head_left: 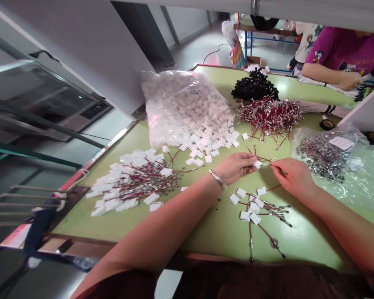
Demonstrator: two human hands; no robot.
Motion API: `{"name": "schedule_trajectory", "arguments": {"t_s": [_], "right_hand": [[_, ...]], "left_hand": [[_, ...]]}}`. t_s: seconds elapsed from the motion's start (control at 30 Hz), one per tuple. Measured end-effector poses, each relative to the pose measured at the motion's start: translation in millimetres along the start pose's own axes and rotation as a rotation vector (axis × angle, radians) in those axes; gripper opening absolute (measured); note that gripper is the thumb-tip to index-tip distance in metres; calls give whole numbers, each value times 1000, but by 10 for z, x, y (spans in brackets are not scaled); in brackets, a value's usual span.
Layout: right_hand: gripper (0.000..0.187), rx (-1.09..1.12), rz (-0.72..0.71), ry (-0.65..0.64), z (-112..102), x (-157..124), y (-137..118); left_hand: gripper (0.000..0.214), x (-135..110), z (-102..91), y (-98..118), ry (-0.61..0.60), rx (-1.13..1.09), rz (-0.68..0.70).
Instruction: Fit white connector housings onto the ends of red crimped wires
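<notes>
1. Left hand (237, 168) of mine has thumb and fingers clamped on a small white housing (257, 164), held above the green table (205, 232) near its middle.
2. Facing it, my right hand (294, 176) has its fingertips pinched together beside the housing, seemingly on the end of a thin wire, though the fingers hide just what they grip.
3. Just below my hands, toward me, lies a loose cluster of white housings with dark red wires (254, 207), their metal ends fanning out to the right and toward me.
4. Left of my left forearm sits a larger heap of wired white pieces (137, 180).
5. Beyond that, a clear plastic bag (187, 108) spills plain white housings onto the tabletop.
6. Ahead of my hands are a tangled pile of red wires with shiny tips (269, 116) and, behind it, a black heap (255, 85).
7. To my right rest a clear bag of small dark-and-metal parts (326, 151) and a black tape roll (327, 123).
8. Across the table, a co-worker's hand (350, 81) is at a bundle of white wires.
</notes>
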State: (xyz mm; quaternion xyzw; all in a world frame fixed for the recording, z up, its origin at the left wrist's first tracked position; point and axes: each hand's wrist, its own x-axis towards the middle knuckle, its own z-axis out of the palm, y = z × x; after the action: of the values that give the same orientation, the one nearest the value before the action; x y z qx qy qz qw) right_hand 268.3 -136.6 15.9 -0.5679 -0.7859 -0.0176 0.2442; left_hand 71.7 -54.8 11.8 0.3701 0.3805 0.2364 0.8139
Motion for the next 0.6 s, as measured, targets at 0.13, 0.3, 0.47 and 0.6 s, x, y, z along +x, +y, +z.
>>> {"name": "schedule_trajectory", "arguments": {"t_s": [0.13,0.3,0.47,0.6], "right_hand": [[26,-117,0,-3,-1,1,-34],[27,-77,5,-112,76,-31,-94],[25,-47,-9,-225,157,-76,-79],[24,14,6,-225,163,-57,-62]], "left_hand": [[7,-25,40,-2,-7,63,4],[7,-7,74,-88,-16,201,7],[9,-2,66,-157,-70,359,42],[16,-7,29,4,-86,794,163]]}}
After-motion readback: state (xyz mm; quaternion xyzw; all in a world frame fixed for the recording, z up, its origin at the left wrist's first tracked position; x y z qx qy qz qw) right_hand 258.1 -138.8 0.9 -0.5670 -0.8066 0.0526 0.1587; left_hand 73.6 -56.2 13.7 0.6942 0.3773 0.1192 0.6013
